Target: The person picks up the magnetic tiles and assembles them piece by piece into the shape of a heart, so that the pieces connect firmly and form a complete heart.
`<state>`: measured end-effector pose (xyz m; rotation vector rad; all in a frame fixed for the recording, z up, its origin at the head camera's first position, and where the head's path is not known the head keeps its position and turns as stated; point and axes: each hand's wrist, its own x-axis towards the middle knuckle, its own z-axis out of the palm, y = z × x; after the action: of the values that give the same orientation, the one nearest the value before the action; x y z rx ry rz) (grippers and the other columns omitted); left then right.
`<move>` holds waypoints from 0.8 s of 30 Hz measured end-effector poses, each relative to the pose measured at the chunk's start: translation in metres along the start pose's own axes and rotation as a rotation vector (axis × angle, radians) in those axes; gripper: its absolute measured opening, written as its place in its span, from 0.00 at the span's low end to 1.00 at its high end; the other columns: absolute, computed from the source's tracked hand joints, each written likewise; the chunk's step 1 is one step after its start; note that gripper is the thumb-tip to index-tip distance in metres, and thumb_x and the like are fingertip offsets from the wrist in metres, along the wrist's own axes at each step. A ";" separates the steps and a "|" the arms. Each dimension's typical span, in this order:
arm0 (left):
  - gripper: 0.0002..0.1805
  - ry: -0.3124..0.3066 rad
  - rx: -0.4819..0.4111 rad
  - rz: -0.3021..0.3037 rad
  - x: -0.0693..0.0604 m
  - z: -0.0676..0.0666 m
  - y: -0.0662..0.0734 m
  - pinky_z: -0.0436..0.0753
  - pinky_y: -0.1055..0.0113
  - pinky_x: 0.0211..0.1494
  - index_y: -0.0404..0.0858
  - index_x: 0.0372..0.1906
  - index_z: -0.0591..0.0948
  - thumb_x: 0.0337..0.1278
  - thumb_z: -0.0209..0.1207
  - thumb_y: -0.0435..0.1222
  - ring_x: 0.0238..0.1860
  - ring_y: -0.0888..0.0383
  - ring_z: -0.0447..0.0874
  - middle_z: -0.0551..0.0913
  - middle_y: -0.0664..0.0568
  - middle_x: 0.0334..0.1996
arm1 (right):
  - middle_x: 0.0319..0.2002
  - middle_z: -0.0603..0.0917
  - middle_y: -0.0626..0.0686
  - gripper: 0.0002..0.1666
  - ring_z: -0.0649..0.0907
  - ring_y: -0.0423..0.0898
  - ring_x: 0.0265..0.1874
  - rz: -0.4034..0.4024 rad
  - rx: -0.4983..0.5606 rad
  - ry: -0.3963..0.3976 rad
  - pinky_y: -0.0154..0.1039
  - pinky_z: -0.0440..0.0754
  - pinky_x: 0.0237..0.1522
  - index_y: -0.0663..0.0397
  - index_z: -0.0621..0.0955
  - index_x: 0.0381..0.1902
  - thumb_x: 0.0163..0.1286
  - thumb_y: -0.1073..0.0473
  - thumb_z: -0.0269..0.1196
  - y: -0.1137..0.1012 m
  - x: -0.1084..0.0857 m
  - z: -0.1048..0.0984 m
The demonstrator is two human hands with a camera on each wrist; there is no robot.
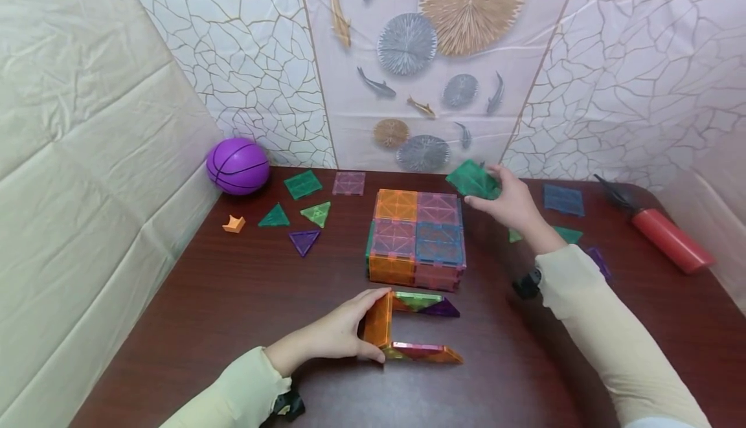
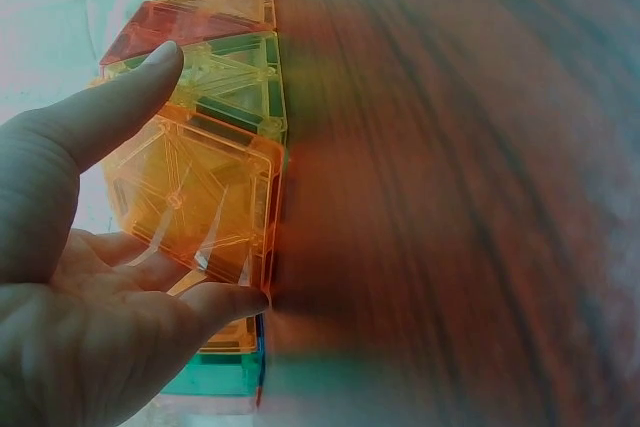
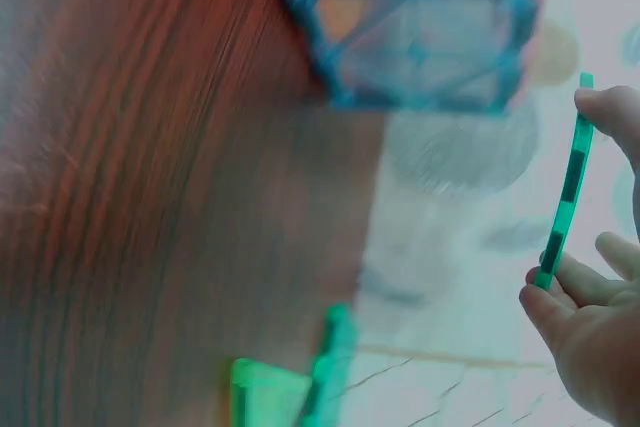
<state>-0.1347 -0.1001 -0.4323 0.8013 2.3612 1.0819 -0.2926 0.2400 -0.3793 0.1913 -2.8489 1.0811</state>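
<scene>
Closest to us, bottom middle of the frame: the left hand (image 1: 335, 332) is clamped on a see-through orange square plastic tile (image 1: 379, 322), thumb at one end, fingers at the other. Two low walls run off it toward the right, a light green and purple one (image 1: 430, 305) and a light green, red and orange one (image 1: 425, 351). So that's three sides of a little frame up, with the right side open; I'd call it half-built.

Just past it, mid-frame on the dark brown wood-look surface (image 1: 233, 305), there's a multicoloured tile box (image 1: 417, 239). Looks finished on the faces I can see.

Right of the box's far end, the right hand (image 1: 513, 204) pinches a translucent green square tile (image 1: 473, 179), held up and attached to nothing, so placing it is probably left to do.

Also unused: loose tiles like the purple triangle (image 1: 304, 242) at left and the blue square (image 1: 563, 200) at right.
</scene>
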 end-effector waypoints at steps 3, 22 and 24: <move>0.56 0.001 -0.001 0.001 0.000 0.000 0.000 0.64 0.52 0.70 0.45 0.75 0.54 0.42 0.75 0.44 0.70 0.55 0.60 0.59 0.52 0.73 | 0.69 0.65 0.63 0.53 0.66 0.63 0.66 -0.070 0.013 -0.014 0.62 0.65 0.62 0.60 0.58 0.73 0.60 0.41 0.68 -0.012 -0.018 -0.004; 0.55 0.020 -0.004 0.002 0.000 0.000 0.003 0.62 0.52 0.70 0.43 0.75 0.56 0.41 0.76 0.42 0.71 0.55 0.59 0.60 0.52 0.72 | 0.56 0.76 0.54 0.47 0.77 0.45 0.45 -0.523 0.008 -0.205 0.47 0.80 0.44 0.56 0.69 0.66 0.50 0.51 0.76 -0.064 -0.136 0.030; 0.55 0.019 -0.010 0.006 0.000 0.000 0.003 0.62 0.52 0.71 0.43 0.75 0.56 0.41 0.75 0.42 0.71 0.55 0.59 0.60 0.52 0.72 | 0.57 0.76 0.53 0.47 0.77 0.44 0.47 -0.522 0.013 -0.241 0.48 0.80 0.45 0.55 0.69 0.66 0.51 0.50 0.76 -0.065 -0.144 0.034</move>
<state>-0.1343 -0.0985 -0.4301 0.7980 2.3687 1.1073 -0.1425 0.1813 -0.3807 1.0607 -2.7285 1.0112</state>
